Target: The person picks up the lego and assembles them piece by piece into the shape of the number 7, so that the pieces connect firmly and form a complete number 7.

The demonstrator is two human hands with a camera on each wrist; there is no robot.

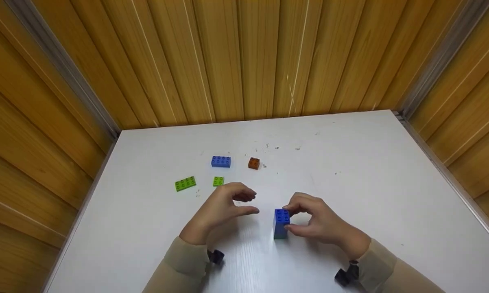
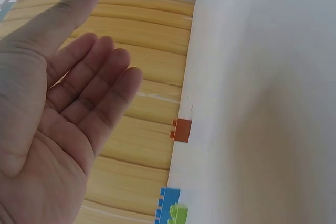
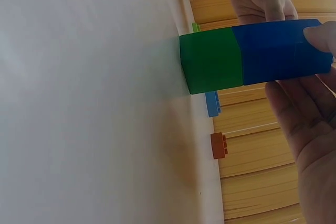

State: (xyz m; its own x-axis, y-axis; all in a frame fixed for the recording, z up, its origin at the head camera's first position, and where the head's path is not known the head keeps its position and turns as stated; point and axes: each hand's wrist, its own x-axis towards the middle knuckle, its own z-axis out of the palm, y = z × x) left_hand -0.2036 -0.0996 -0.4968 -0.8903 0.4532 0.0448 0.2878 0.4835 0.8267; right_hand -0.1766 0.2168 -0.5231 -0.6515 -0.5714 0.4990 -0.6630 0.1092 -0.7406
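Near the front middle of the table, my right hand (image 1: 319, 217) pinches a dark blue toy building brick (image 1: 282, 216) between thumb and fingers. The blue brick sits on top of a green brick (image 3: 212, 60), forming one upright stack. In the right wrist view the thumb lies on one side of the blue brick (image 3: 278, 52) and the fingers are on the other. My left hand (image 1: 225, 206) hovers to the left of the stack, apart from it. Its fingers are relaxed and slightly bent, thumb spread away, with nothing in the palm (image 2: 55, 150).
Beyond the left hand lie a lighter blue brick (image 1: 221, 162), a small brown-orange brick (image 1: 254, 163), a long lime green brick (image 1: 185, 184) and a small lime green brick (image 1: 218, 181). Wood-look panels (image 1: 256, 61) wall the white table (image 1: 350, 162) at the back and sides.
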